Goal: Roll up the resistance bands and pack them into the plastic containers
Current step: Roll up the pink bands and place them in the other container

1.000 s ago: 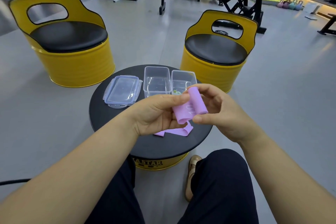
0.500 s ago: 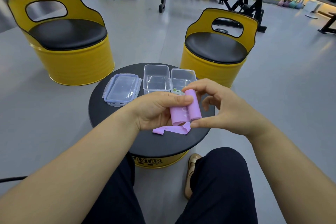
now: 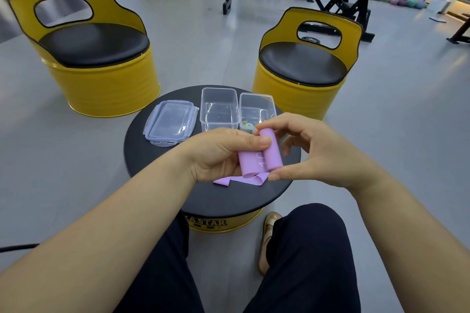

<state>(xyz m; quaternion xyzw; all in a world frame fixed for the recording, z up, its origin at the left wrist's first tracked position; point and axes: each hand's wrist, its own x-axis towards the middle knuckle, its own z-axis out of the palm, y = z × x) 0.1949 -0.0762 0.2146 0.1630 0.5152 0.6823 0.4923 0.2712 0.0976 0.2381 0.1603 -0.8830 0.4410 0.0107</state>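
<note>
Both hands hold a purple resistance band [image 3: 262,157] above the round black worktop [image 3: 157,160]: the left hand [image 3: 218,155] grips its flat part, the right hand [image 3: 312,150] pinches the rolled end, and its loose tail trails down near two clear containers [image 3: 220,109]

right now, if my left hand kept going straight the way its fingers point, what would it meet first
The left hand points rightward and grips the purple resistance band, so that comes first. Just beyond its rolled end is the right hand, pinching it. Depth between them is unclear.
</note>
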